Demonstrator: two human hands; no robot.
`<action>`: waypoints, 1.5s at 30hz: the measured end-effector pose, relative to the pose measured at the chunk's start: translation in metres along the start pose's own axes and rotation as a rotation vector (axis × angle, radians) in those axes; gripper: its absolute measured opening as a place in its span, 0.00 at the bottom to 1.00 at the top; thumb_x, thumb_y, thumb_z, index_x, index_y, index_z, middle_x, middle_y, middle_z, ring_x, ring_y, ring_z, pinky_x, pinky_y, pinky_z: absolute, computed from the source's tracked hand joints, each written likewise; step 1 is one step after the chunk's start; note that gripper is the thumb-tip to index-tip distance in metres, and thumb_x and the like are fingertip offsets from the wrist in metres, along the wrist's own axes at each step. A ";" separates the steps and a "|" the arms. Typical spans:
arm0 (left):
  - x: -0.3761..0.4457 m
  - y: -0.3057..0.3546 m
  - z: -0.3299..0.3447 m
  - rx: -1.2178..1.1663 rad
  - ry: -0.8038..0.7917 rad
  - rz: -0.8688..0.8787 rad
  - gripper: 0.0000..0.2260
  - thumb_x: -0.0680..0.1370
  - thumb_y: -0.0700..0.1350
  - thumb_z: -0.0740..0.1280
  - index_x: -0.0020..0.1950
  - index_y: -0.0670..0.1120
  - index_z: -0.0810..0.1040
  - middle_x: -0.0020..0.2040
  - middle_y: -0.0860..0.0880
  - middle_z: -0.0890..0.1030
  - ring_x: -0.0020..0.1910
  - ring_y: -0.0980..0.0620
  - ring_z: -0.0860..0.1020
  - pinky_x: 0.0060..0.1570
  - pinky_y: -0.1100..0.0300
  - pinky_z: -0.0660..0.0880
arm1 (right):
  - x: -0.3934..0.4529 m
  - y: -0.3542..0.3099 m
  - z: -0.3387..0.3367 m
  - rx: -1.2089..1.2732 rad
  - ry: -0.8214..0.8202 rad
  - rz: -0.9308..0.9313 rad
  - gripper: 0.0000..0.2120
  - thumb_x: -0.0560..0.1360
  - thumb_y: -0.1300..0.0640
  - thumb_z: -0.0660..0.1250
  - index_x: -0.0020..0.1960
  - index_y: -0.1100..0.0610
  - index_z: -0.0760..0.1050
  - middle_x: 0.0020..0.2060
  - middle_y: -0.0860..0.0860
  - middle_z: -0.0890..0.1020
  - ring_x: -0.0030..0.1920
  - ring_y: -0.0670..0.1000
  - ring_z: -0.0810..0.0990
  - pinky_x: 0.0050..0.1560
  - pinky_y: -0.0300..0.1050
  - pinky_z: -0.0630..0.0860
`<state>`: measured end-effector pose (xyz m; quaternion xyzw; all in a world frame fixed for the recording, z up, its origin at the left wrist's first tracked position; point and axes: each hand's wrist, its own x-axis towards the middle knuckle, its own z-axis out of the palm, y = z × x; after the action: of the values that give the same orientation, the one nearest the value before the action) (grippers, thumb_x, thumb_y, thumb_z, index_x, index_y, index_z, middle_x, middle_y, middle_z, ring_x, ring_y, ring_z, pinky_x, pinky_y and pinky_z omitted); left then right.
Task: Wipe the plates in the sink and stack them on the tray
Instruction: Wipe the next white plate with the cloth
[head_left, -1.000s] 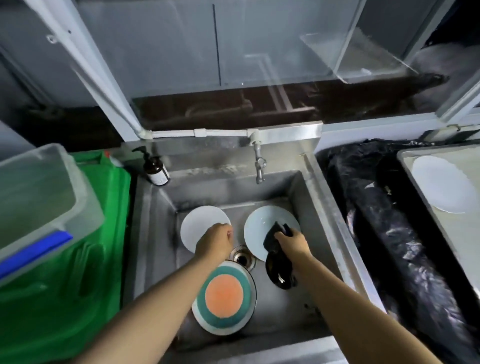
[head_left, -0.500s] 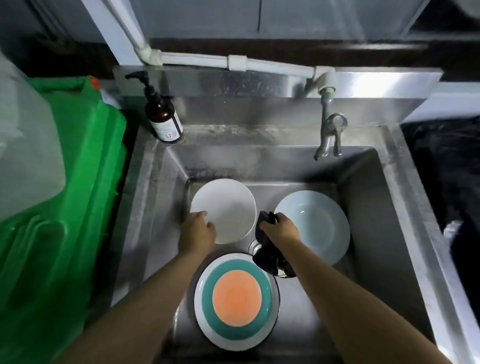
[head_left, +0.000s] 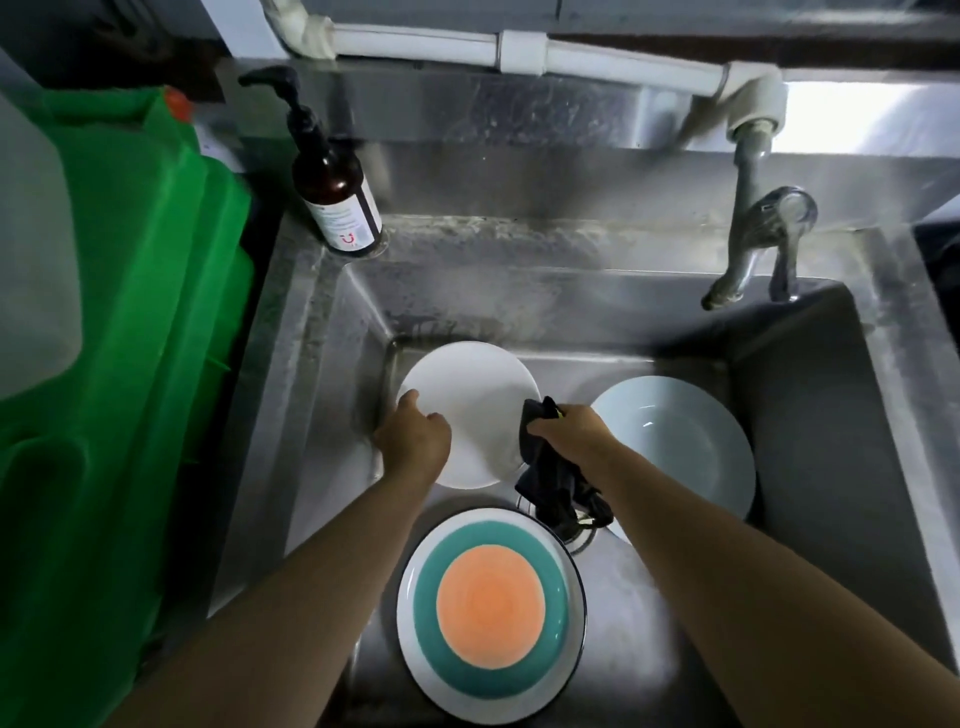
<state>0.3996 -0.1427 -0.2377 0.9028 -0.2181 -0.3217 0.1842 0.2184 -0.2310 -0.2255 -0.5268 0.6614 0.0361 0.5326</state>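
While my left hand (head_left: 413, 441) grips the round white plate's (head_left: 470, 400) near-left rim | right hand (head_left: 569, 434) clutches the dark cloth (head_left: 550, 467) | plate lies just left of cloth

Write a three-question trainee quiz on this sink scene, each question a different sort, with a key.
1. True or false: the left hand grips the rim of the white plate.
2. Multiple choice: the right hand holds A) a sponge, B) a dark cloth, C) the pump bottle.
3. Fill in: the number of plates in the sink, counting the pale blue plate and the orange and teal plate, is ____.

Key: 1 true; 2 B; 3 three.
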 end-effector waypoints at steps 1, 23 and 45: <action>0.002 0.001 0.000 -0.016 0.010 -0.019 0.25 0.80 0.41 0.62 0.78 0.46 0.68 0.75 0.40 0.71 0.73 0.38 0.70 0.72 0.50 0.66 | 0.001 0.001 0.000 0.019 -0.008 0.002 0.10 0.69 0.53 0.72 0.49 0.55 0.82 0.44 0.56 0.84 0.47 0.58 0.84 0.54 0.53 0.81; 0.010 0.005 0.005 -0.310 0.070 -0.215 0.21 0.74 0.51 0.61 0.63 0.44 0.80 0.61 0.40 0.81 0.58 0.36 0.79 0.60 0.46 0.78 | -0.001 0.035 -0.021 0.369 -0.198 0.107 0.09 0.73 0.60 0.72 0.53 0.55 0.81 0.47 0.58 0.85 0.46 0.59 0.85 0.53 0.54 0.82; -0.232 0.060 -0.063 -0.659 -0.254 -0.007 0.08 0.85 0.56 0.56 0.50 0.58 0.72 0.51 0.50 0.78 0.51 0.45 0.75 0.50 0.51 0.72 | -0.226 0.026 -0.095 -0.001 0.333 -0.382 0.20 0.76 0.43 0.67 0.63 0.52 0.72 0.58 0.53 0.74 0.55 0.56 0.76 0.55 0.48 0.73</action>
<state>0.2628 -0.0619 -0.0471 0.7483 -0.1205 -0.4853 0.4359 0.1084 -0.1285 -0.0307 -0.6412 0.6287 -0.1520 0.4130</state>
